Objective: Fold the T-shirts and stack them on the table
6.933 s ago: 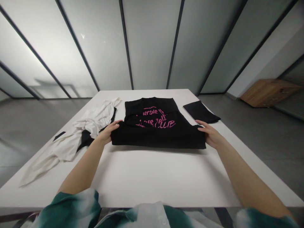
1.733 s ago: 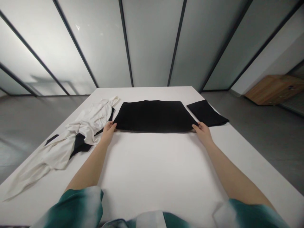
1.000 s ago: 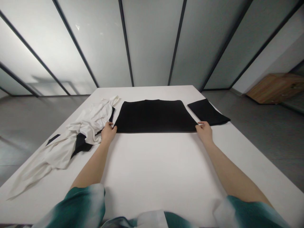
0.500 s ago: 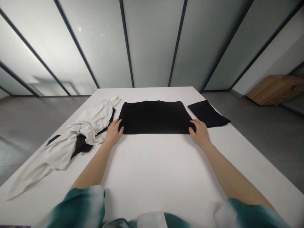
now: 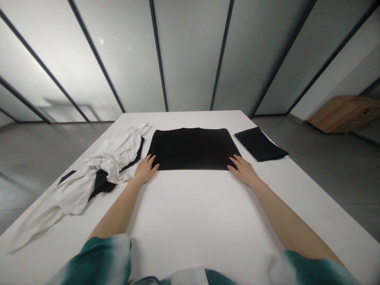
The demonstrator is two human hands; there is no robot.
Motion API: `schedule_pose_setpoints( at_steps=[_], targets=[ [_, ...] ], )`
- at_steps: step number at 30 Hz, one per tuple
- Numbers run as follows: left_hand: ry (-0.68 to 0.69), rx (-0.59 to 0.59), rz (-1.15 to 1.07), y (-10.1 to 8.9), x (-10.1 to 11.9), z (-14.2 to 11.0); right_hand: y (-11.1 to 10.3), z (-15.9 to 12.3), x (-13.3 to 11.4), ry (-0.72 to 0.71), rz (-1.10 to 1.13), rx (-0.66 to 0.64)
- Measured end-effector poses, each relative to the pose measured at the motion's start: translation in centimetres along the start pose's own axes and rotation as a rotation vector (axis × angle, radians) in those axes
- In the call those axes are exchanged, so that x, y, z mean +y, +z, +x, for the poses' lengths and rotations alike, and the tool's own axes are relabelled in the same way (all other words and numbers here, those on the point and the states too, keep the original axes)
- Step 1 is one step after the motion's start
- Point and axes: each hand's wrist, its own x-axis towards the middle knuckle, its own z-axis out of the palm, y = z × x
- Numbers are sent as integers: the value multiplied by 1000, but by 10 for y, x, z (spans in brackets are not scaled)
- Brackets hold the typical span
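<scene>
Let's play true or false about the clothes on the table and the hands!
1. Both hands lie flat at the near corners of the folded black shirt. True: left hand, right hand.
2. Pink letters show on the shirt. False: it looks plain black.
3. A crumpled white garment lies left of the shirt. True.
4. The small black folded cloth sits on top of the shirt. False: it lies apart, to the right.
5. The table is white. True.

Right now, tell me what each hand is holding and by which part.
Nothing is gripped. The left hand and right hand lie flat, fingers extended, on the near corners of the folded black garment on the white table.
</scene>
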Motion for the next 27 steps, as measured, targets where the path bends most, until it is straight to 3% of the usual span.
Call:
schedule_pose_setpoints(
  at_steps=[4,6,9,12,19,23,27],
  targets=[
    [-169,133,27,-5,0,1,-3,0,1,128,11,120],
    [-222,145,15,-8,0,2,-4,2,4,236,9,164],
    [-176,106,-91,-14,1,2,-6,4,7,306,3,174],
    [-100,11,-173,-23,5,3,-8,8,7,281,-7,159],
    [-58,-410,-181,-62,21,1,-27,43,13,243,-62,-35],
    [119,-733,-291,-79,49,-10,-39,73,18,263,-181,49],
    [180,-1200,-521,-92,83,-8,-44,85,15,342,-137,168]
  ],
)
